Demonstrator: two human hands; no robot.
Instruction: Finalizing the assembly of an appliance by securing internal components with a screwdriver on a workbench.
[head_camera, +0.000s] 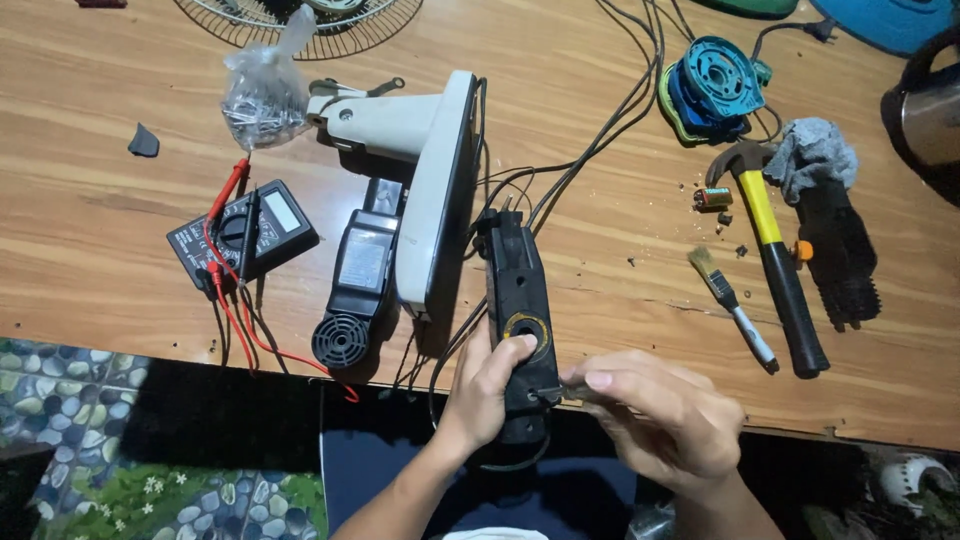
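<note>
- While gripping the long black plastic housing (520, 300) from its left side, left hand (487, 385) closed around it, thumb resting near the round yellow-ringed opening.
- Right hand (655, 410) clenched on a small slim tool (556, 394), tip touching the lower part of the housing; kind of tool too hidden to tell.
- Housing lying lengthwise, its near end over the edge of the wooden surface (100, 240), black cables (590, 140) running away from its far end.
- Just left of the housing, a white flat panel on a stand (435, 190), tipped on its side.
- Beside that, a black part with a round grille (352, 295).
- Farther left, a black multimeter (243, 235) with red and black leads.
- Behind the multimeter, a clear plastic bag of small metal pieces (262, 95).
- On the right, well apart from both hands: a small paintbrush (728, 300), a hammer with yellow and black handle (772, 260), a grey cloth (812, 155), a blue coil part (712, 85).
</note>
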